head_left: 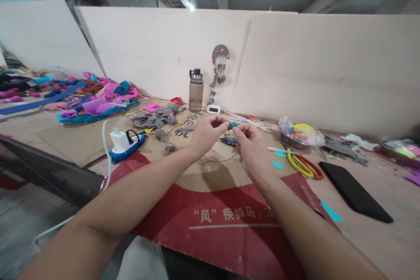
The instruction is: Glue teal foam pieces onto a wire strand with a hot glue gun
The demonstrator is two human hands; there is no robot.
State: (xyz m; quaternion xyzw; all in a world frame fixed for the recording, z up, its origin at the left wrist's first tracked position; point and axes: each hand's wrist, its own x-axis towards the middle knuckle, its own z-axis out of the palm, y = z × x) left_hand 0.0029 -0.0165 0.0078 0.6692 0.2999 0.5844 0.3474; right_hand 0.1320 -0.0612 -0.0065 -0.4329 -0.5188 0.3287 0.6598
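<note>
My left hand [209, 133] and my right hand [251, 146] are raised close together above a flattened cardboard sheet [226, 210]. Between their pinched fingertips is a small teal piece [232, 125], touched from both sides. A thin grey yarn [223, 161] hangs and curves below the hands. Just under them lies a small dark blue bundle [229, 141], partly hidden by my right hand. Grey yarn balls [170, 149] and a heap of grey felt pieces [154, 117] lie left of my left hand. Teal flower shapes [277, 165] lie right of my right hand.
Scissors with yellow and red handles [300, 164], a black phone [354, 190] and a bowl of craft bits [300, 140] are at right. A bottle [196, 92] stands at the back. A blue power strip [127, 148] and a coloured fabric pile [101, 96] are at left.
</note>
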